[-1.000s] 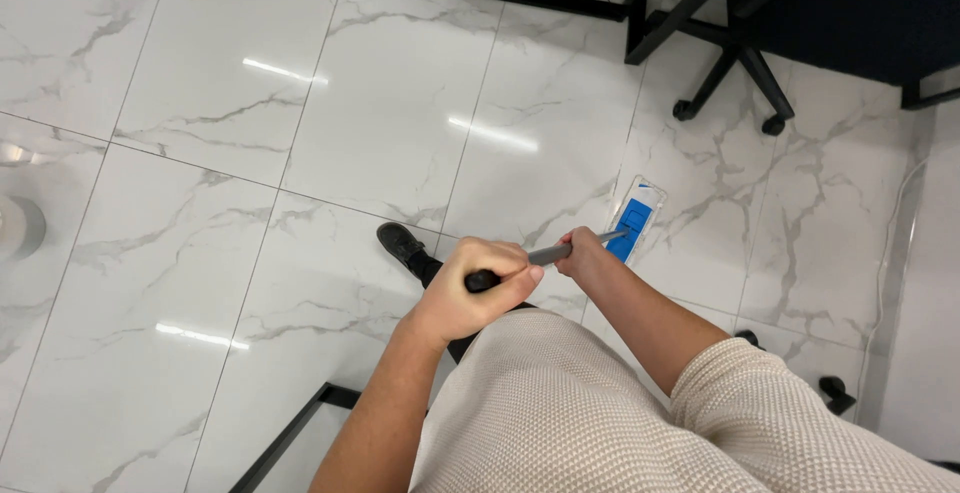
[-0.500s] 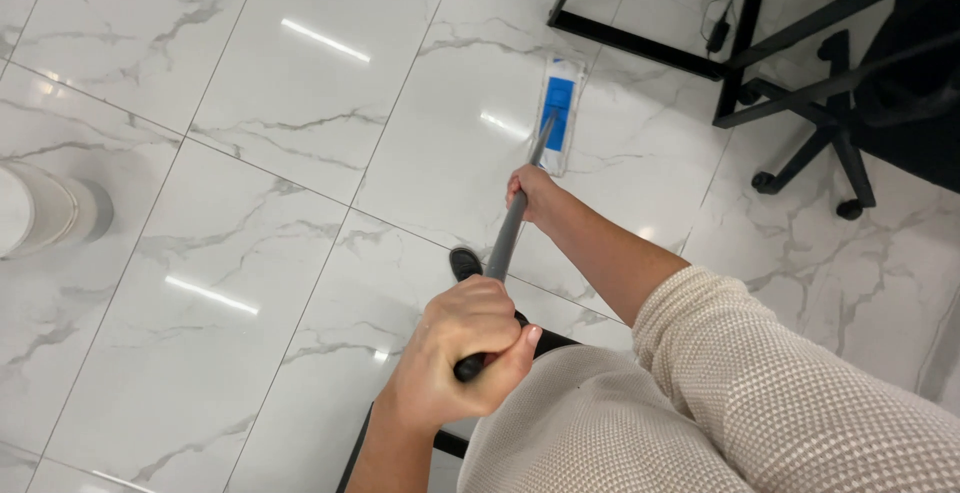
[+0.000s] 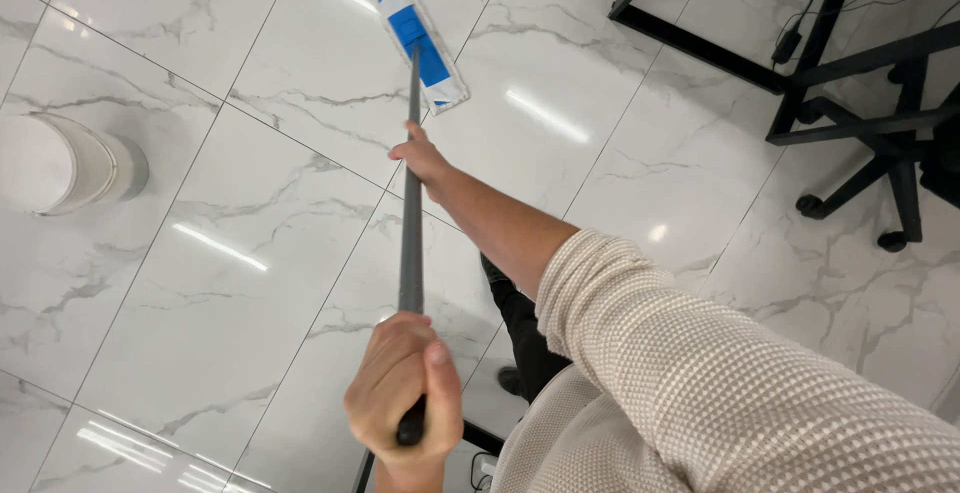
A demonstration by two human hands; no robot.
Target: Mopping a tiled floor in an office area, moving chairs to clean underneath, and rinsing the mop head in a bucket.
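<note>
I hold a flat mop with a grey pole [image 3: 411, 223] and a white and blue head [image 3: 421, 45] that lies flat on the white marble floor [image 3: 250, 283], far ahead of me. My left hand [image 3: 405, 393] is closed round the black end grip of the pole, near the bottom of the view. My right hand [image 3: 422, 158] grips the pole further down, arm stretched forward in a cream knitted sleeve. My dark shoe [image 3: 512, 381] shows below the arm.
A white round bin [image 3: 70, 163] stands at the left. Black desk frame legs [image 3: 700, 48] and a wheeled office chair base [image 3: 880, 183] with cables occupy the upper right. A thin black bar [image 3: 362, 471] lies by my feet.
The mop head has swept from the right near the chair to the far left ahead of me. Both arms pushed forward and the view turned left, showing more of the bin.
</note>
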